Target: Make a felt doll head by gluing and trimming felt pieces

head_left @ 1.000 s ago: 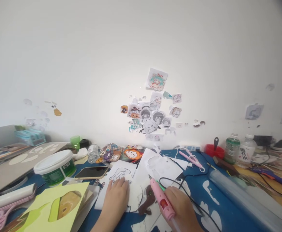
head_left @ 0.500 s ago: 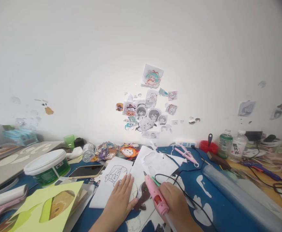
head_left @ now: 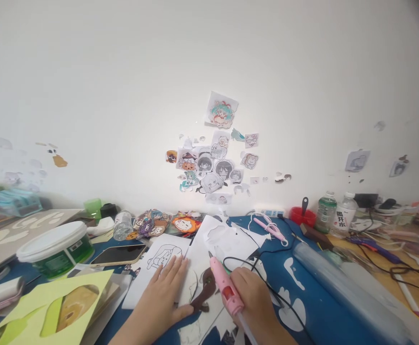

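My left hand (head_left: 162,292) lies flat with fingers stretched over a white sheet with a black line drawing (head_left: 164,256). Its thumb reaches to a dark brown cut piece (head_left: 205,287). In my right hand (head_left: 254,297) is a pink hot glue gun (head_left: 221,273), its nozzle pointing up and away over the white papers. A clear glue stick (head_left: 246,327) sticks out of its rear end. My fingers hide part of the gun's handle. White paper scraps (head_left: 191,330) lie below and between my hands.
A black cable (head_left: 285,299) loops past my right hand. To the left are a phone (head_left: 118,255), a white-lidded tub (head_left: 56,249) and yellow cut paper (head_left: 18,306). A clear roll (head_left: 339,282), a red bowl (head_left: 297,218) and bottles (head_left: 343,215) stand or lie right.
The view has turned slightly right, so everything sits further left. My left thumb has shifted down to the brown piece. The glue gun stays in my right hand.
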`<state>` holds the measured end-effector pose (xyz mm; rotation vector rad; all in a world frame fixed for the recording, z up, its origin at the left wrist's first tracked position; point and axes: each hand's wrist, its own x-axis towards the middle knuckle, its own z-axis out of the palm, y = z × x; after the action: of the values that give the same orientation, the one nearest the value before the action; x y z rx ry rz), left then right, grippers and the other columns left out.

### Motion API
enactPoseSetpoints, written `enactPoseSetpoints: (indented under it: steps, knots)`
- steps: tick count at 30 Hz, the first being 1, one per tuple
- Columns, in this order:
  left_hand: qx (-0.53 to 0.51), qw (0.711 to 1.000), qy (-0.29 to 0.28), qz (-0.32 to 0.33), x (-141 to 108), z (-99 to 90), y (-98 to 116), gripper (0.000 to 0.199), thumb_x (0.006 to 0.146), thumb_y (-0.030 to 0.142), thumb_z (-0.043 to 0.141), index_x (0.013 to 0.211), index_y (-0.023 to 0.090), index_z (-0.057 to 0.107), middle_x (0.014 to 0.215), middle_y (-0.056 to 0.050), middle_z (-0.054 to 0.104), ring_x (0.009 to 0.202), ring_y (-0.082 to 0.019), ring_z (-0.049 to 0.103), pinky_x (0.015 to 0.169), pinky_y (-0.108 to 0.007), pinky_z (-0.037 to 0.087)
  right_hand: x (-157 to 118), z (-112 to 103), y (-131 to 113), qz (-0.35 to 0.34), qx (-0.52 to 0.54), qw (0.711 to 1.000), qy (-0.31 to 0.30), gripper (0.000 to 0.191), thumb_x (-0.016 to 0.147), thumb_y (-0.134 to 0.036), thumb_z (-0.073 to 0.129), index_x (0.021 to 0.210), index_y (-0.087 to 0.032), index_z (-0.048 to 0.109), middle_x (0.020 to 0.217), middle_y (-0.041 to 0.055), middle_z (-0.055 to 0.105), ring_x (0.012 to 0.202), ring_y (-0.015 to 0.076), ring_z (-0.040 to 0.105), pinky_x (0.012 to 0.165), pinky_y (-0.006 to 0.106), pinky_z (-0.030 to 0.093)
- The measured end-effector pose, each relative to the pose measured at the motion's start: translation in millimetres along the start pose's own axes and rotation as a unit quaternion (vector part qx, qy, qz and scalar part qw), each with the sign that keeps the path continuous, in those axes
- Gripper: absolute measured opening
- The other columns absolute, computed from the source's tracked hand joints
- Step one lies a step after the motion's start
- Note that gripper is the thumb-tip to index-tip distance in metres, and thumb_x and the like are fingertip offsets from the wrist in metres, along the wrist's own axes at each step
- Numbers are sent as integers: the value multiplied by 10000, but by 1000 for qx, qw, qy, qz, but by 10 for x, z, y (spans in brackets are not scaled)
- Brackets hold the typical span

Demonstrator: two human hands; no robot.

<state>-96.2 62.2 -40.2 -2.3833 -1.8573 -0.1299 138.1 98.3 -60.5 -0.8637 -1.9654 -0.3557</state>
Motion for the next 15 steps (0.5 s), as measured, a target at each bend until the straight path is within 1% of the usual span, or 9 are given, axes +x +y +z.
enactPoseSetpoints:
  steps: [2, 4, 7, 10, 12, 15]
  knots:
    - [-5, 998, -56, -32, -27, -132, -26, 883, 663, 420, 612, 1414, 164, 223, 1473, -125, 221, 1351, -306, 204, 1076, -500, 213, -4, 5, 17, 6, -7, 1000, -3, 178, 735, -127, 467, 594, -199, 385, 563, -13, 452, 520, 132, 408, 483, 252, 218]
    - [-20, 995, -77, -52, -47, -196, -79, 901, 619, 347, 641, 1404, 136, 251, 1460, -144, 273, 1338, -310, 248, 1080, -497, 209, -3, 4, 26, 11, -9, 1000, -10, 177, 720, -133, 483, 591, -200, 382, 558, -14, 450, 517, 132, 406, 479, 251, 215]
    - [-69, 995, -65, -43, -62, -187, -173, 894, 608, 309, 646, 1399, 148, 265, 1426, -151, 362, 1301, -307, 337, 1064, -474, 262, 3, -4, 29, 18, -1, 1000, -18, 181, 721, -153, 497, 589, -201, 383, 551, -15, 452, 515, 130, 412, 479, 248, 225]
    - [-102, 993, -55, -26, -64, -137, -226, 880, 588, 262, 659, 1387, 195, 297, 1429, -120, 372, 1305, -295, 331, 1058, -447, 280, 8, -9, 27, 22, 2, 1000, -17, 177, 734, -179, 505, 597, -199, 396, 551, -12, 461, 514, 130, 422, 477, 244, 233]
    - [-103, 993, -54, -23, -63, -135, -216, 865, 575, 220, 661, 1373, 201, 329, 1424, -115, 384, 1307, -293, 327, 1062, -446, 272, 10, -10, 26, 20, 2, 1000, -16, 173, 738, -178, 500, 597, -199, 402, 547, -12, 464, 508, 128, 423, 473, 242, 233]
    - [-103, 994, -41, -20, -69, -208, -142, 853, 564, 201, 670, 1359, 183, 360, 1391, -144, 425, 1265, -294, 388, 1045, -431, 304, 18, -19, 24, 18, 0, 1000, -19, 170, 733, -165, 490, 592, -198, 403, 542, -12, 465, 503, 127, 423, 468, 239, 232]
